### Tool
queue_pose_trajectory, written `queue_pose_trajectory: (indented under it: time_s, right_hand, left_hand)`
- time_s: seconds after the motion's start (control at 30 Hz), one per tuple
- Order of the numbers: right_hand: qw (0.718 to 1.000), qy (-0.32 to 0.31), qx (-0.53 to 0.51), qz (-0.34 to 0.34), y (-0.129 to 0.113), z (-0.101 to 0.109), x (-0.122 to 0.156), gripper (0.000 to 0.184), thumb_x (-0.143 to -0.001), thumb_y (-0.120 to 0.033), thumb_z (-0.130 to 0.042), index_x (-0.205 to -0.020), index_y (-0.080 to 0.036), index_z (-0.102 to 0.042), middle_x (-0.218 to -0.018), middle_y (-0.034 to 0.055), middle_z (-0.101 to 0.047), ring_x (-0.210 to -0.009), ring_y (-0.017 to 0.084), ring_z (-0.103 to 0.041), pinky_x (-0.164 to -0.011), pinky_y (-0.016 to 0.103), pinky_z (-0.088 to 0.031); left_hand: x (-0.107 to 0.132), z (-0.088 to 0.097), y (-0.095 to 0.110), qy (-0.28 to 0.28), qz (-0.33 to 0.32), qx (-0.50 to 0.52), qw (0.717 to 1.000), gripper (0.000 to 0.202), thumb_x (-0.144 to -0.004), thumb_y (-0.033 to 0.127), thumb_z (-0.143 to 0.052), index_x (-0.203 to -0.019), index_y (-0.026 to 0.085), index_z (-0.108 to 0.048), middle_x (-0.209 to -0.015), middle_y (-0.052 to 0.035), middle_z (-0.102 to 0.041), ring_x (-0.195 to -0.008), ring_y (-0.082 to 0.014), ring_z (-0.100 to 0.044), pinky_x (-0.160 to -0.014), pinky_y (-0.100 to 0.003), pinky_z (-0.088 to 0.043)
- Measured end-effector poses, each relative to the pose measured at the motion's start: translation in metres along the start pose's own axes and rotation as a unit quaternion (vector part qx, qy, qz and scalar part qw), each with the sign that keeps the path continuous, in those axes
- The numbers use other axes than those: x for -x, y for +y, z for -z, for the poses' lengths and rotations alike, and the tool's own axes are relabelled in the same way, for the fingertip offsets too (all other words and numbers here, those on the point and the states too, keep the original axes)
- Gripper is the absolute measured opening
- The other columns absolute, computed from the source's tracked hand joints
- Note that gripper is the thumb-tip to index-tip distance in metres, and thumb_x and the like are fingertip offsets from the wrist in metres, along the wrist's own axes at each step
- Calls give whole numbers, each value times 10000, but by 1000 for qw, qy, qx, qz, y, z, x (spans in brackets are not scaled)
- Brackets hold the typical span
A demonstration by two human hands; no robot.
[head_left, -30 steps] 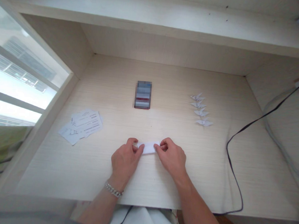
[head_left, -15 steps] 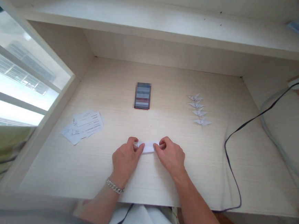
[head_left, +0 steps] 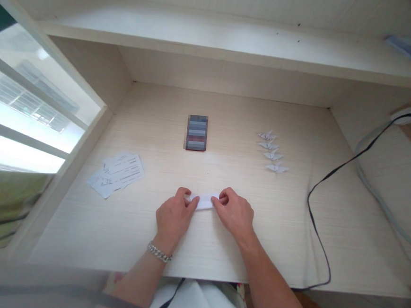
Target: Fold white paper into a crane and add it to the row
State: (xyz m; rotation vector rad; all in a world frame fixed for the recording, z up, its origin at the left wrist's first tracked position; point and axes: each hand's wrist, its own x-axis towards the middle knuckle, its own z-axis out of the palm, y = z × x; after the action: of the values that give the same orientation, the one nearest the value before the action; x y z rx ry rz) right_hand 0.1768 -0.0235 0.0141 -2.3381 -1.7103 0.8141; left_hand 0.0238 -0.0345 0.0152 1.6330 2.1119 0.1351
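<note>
Neither grip is shifting: left hand (head_left: 174, 216) and right hand (head_left: 235, 214) are pinching the paper strip (head_left: 205, 201) at its ends; four paper cranes (head_left: 273, 152) are lying finished.

Bare desk (head_left: 219, 250) around hands (head_left: 204, 213)

Silver chain bracelet (head_left: 160, 252), left wrist
</note>
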Motion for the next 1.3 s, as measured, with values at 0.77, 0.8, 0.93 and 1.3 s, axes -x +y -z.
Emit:
queue_pose_trajectory:
  time_s: [0.77, 0.8, 0.93, 1.3]
  right_hand:
    - [1000, 5, -8, -3, 0, -1, -1, 185, -734, -429, -564, -779, -255, -607, -735, -23, -665, -703, 162, -597, -564, 260, -325]
    - [1000, 7, -10, -3, 1, -2, -1, 182, -735, -426, -564, -778, -254, -604, -733, -23, -663, -703, 162, -596, -567, 259, -326]
    - [999, 26, -26, 6, 3, -7, 2, 183, -743, -419, -555, -830, -259, -582, -719, -31, -646, -696, 160, -589, -592, 263, -340]
    - [993, 101, -10, 67, 9, -14, 6, 206, -771, -425, -543, -900, -268, -571, -946, 0, -554, -797, 163, -563, -659, 276, -361]
  left_hand:
    - [-2, -1, -2, 2, -4, -23, 1000, 305, -808, 529, -414, -921, 284, -556, -710, 17, -682, -682, -218, -622, -540, -278, -353]
    - [-2, -2, -2, 3, -5, -25, 1000, 307, -811, 529, -408, -919, 283, -557, -709, 16, -679, -679, -216, -620, -539, -277, -352]
    - [-1, -4, -4, 1, -19, -41, 999, 342, -828, 531, -371, -943, 268, -558, -720, -9, -662, -664, -204, -599, -532, -272, -344]
    - [2, -9, -7, 82, -170, -53, 981, 301, -878, 386, -354, -942, 220, -597, -940, -76, -588, -878, -223, -503, -749, -325, -376]
